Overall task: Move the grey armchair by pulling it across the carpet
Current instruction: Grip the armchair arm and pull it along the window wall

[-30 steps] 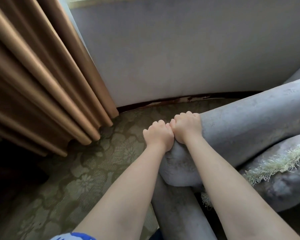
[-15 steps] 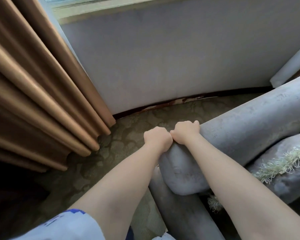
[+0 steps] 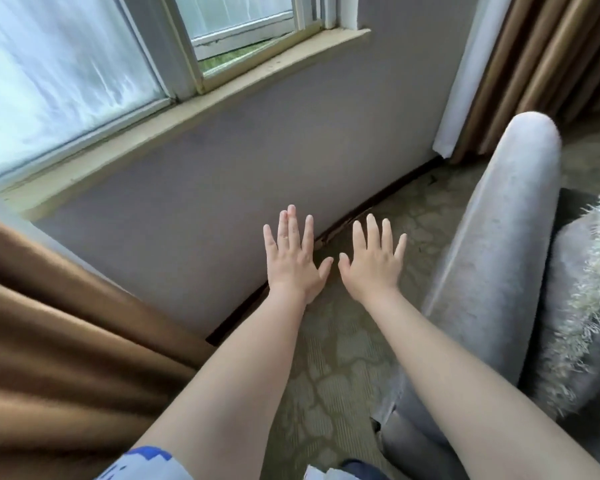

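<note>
The grey armchair (image 3: 496, 271) stands at the right, its long rounded armrest running from near my body toward the far right corner. A grey cushion with a shaggy cream fringe (image 3: 582, 306) lies on its seat. My left hand (image 3: 293, 258) and my right hand (image 3: 373, 261) are held out side by side in front of me, fingers straight and spread, backs up, holding nothing. Both hover over the patterned green carpet (image 3: 329, 368), to the left of the armrest and apart from it.
A grey wall (image 3: 257, 161) with a dark baseboard runs close ahead, under a window sill (image 3: 187, 109). Brown curtains hang at the left (image 3: 59, 341) and at the far right (image 3: 548, 57). A strip of carpet lies between wall and armchair.
Both hands have let go of the armrest end and now are spread open in the air. The view has lifted and turned, showing the window and the armchair further right.
</note>
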{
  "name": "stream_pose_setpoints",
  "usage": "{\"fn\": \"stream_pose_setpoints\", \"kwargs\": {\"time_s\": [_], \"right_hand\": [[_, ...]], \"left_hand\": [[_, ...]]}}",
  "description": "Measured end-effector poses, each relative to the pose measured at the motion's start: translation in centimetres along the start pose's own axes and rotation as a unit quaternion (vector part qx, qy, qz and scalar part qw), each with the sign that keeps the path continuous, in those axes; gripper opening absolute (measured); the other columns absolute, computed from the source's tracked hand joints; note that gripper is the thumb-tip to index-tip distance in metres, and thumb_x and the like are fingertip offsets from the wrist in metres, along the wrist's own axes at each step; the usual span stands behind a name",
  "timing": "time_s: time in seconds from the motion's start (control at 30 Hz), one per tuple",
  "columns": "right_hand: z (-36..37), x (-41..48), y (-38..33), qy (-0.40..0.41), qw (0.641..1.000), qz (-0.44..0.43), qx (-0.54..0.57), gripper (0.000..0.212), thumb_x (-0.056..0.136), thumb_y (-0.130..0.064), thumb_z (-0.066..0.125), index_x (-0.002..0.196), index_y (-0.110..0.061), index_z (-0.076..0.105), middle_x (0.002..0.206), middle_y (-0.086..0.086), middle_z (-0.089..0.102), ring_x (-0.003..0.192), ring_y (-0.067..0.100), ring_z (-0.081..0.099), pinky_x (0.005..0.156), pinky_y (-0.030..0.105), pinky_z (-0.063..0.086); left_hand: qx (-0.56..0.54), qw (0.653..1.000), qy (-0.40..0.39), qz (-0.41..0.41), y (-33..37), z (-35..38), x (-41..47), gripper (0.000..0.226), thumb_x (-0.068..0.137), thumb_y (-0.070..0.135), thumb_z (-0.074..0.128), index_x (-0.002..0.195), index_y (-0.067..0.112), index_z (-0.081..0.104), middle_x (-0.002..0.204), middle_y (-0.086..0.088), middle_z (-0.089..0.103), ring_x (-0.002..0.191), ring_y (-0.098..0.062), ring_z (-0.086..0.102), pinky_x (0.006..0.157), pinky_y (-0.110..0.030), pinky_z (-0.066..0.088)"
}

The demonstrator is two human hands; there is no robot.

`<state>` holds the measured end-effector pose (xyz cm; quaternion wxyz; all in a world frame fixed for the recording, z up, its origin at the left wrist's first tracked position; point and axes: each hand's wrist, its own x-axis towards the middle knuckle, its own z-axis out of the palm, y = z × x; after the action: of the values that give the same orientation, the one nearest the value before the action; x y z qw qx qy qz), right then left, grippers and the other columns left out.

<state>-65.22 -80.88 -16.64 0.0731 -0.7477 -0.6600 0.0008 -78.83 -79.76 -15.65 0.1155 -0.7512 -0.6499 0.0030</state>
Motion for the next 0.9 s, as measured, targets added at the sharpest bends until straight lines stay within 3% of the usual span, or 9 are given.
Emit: {"fn": "stream_pose_setpoints", "kwargs": {"time_s": [0.2, 0.37, 0.63, 0.77, 0.9], "right_hand": [[-0.4, 4.4, 2.0, 0.010, 0.994, 0.108, -0.012, 0.067, 0.094, -0.047, 0.031, 0.150, -0.018, 0.009, 0.158, 0.008, 0.000, 0.144, 0.032, -0.005, 0.113, 0.056, -0.001], [0.3, 11.3, 2.7, 0.027, 0.988, 0.149, -0.030, 0.068, 0.094, -0.049, 0.029, 0.150, -0.020, 0.005, 0.158, 0.008, -0.001, 0.144, 0.032, -0.005, 0.113, 0.056, 0.000], [0.1, 22.1, 3.0, 0.037, 0.984, 0.172, -0.033, 0.073, 0.093, -0.053, 0.030, 0.150, -0.022, -0.002, 0.159, 0.005, -0.001, 0.144, 0.031, -0.004, 0.112, 0.057, -0.002], [-0.1, 24.7, 4.8, 0.042, 0.980, 0.190, -0.040, 0.074, 0.094, -0.053, 0.024, 0.148, -0.019, -0.013, 0.158, -0.002, -0.012, 0.144, 0.025, -0.011, 0.112, 0.053, -0.008], [0.2, 27.8, 7.1, 0.067, 0.968, 0.238, -0.035, 0.075, 0.096, -0.046, 0.025, 0.145, -0.011, -0.019, 0.155, 0.004, -0.021, 0.143, 0.020, -0.017, 0.115, 0.044, -0.009]], "left_hand": [[-0.041, 0.990, 0.041, 0.126, 0.3, -1.0, 6.0, 0.077, 0.090, 0.062, 0.012, 0.147, 0.018, -0.014, 0.153, -0.007, -0.027, 0.139, -0.023, -0.028, 0.110, -0.047, -0.022], [-0.022, 0.976, 0.068, 0.205, 0.8, -0.3, 12.7, 0.075, 0.092, 0.061, 0.012, 0.147, 0.017, -0.013, 0.153, -0.007, -0.026, 0.136, -0.021, -0.031, 0.109, -0.046, -0.023], [-0.018, 0.966, 0.072, 0.246, 2.2, 0.2, 25.9, 0.074, 0.091, 0.062, 0.005, 0.145, 0.017, -0.017, 0.153, -0.007, -0.025, 0.137, -0.022, -0.029, 0.109, -0.047, -0.023], [-0.049, 0.957, 0.067, 0.279, 4.8, 0.4, 30.4, 0.073, 0.089, 0.062, -0.001, 0.145, 0.018, -0.017, 0.153, -0.006, -0.024, 0.137, -0.020, -0.029, 0.108, -0.045, -0.024], [-0.094, 0.928, 0.077, 0.351, 8.8, 1.0, 35.1, 0.069, 0.094, 0.057, 0.005, 0.146, 0.017, -0.016, 0.153, -0.004, -0.024, 0.137, -0.017, -0.028, 0.108, -0.038, -0.024]]}}
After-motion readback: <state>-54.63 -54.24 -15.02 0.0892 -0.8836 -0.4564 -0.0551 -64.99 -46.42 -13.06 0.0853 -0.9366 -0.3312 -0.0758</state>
